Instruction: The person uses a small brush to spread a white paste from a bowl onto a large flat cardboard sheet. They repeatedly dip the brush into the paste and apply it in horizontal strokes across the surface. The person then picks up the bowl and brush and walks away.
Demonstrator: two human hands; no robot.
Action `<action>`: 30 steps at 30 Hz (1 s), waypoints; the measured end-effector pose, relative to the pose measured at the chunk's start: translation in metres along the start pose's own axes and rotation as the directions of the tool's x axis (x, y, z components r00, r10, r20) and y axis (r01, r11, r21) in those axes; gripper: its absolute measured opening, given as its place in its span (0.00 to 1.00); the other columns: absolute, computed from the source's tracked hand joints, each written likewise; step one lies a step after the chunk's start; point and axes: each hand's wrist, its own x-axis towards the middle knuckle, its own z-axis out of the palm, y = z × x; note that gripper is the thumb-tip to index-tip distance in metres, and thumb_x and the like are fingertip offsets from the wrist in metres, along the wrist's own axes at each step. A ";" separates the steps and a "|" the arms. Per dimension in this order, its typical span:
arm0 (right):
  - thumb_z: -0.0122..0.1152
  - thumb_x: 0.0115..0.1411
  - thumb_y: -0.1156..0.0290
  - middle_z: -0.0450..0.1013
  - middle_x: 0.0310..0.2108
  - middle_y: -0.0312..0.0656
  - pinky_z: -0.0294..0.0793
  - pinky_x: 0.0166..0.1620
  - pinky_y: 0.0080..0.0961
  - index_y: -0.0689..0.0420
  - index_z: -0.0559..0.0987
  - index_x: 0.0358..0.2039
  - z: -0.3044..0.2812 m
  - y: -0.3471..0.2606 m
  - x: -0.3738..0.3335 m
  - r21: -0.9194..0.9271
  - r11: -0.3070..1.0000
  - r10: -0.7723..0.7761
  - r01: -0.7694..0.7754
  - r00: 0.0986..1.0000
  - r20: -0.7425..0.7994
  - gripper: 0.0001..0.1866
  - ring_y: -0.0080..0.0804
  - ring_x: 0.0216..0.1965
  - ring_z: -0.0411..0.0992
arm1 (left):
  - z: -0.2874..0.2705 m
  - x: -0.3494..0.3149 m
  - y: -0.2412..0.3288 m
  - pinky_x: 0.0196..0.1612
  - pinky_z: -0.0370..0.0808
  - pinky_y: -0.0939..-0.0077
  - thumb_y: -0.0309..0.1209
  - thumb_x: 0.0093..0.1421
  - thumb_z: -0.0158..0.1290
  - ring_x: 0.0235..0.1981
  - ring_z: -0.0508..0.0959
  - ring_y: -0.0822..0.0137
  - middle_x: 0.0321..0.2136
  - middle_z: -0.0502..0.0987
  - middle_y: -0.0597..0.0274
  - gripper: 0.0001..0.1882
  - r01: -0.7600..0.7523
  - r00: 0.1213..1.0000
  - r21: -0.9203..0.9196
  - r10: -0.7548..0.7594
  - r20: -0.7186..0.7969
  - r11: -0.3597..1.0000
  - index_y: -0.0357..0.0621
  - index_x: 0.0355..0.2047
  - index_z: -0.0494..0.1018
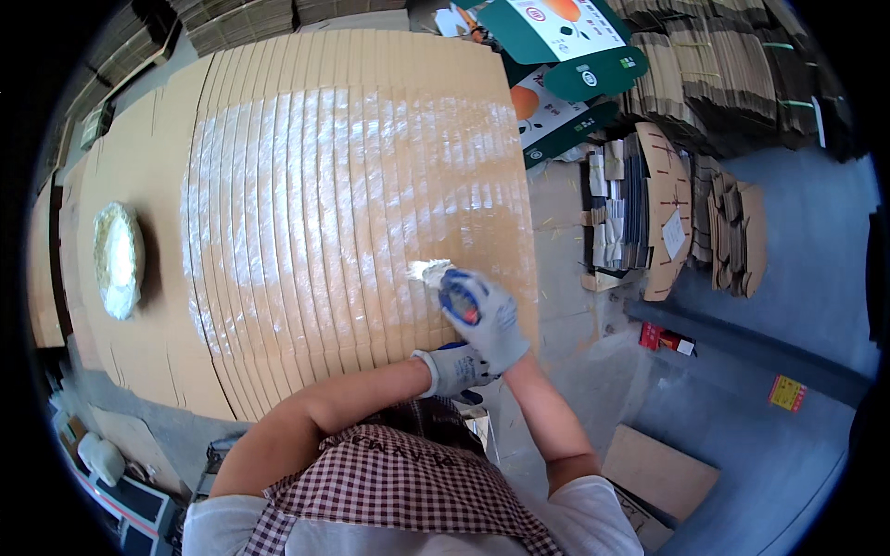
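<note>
My right hand, in a grey-white glove with blue coating, is closed around a brush. The brush's white-coated bristles touch the fanned cardboard sheets toward their right side. These sheets overlap in narrow steps, and shiny wet streaks cover much of their faces. My left hand, gloved alike, is at the near edge of the sheets, tucked beside my right wrist. Its fingers are partly hidden, so their grip is unclear. Over on the left, a bowl with a whitish, crusted rim sits on bare cardboard.
Green-and-white printed cartons lie beyond the far right corner. Stacks of flat cardboard stand at the back right, with upright bundles nearer. A brown board rests on the floor at lower right.
</note>
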 end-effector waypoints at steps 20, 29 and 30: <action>0.60 0.46 0.69 0.70 0.34 0.47 0.67 0.40 0.29 0.59 0.72 0.35 -0.034 0.104 0.122 0.061 0.972 0.223 -0.228 0.805 -0.550 0.15 0.41 0.36 0.69 | -0.020 -0.001 -0.001 0.58 0.41 0.47 0.55 0.49 0.44 0.53 0.58 0.55 0.45 0.65 0.55 0.30 -0.038 0.999 0.097 0.040 -0.025 0.995 0.44 0.42 0.68; 0.59 0.48 0.67 0.71 0.33 0.45 0.68 0.38 0.29 0.60 0.73 0.36 -0.033 0.103 0.152 -0.071 0.966 0.160 -0.250 0.788 -0.594 0.15 0.38 0.35 0.70 | -0.008 0.006 -0.001 0.58 0.39 0.46 0.55 0.46 0.47 0.54 0.57 0.53 0.45 0.65 0.53 0.31 -0.067 0.992 0.031 0.070 -0.108 0.997 0.41 0.41 0.68; 0.59 0.49 0.67 0.72 0.33 0.43 0.68 0.38 0.28 0.60 0.73 0.36 -0.032 0.090 0.153 0.063 0.980 0.192 -0.191 0.799 -0.570 0.15 0.36 0.34 0.70 | -0.006 0.009 -0.001 0.58 0.39 0.46 0.55 0.46 0.48 0.54 0.58 0.52 0.45 0.65 0.53 0.31 -0.088 0.985 0.023 0.090 -0.147 0.996 0.41 0.41 0.68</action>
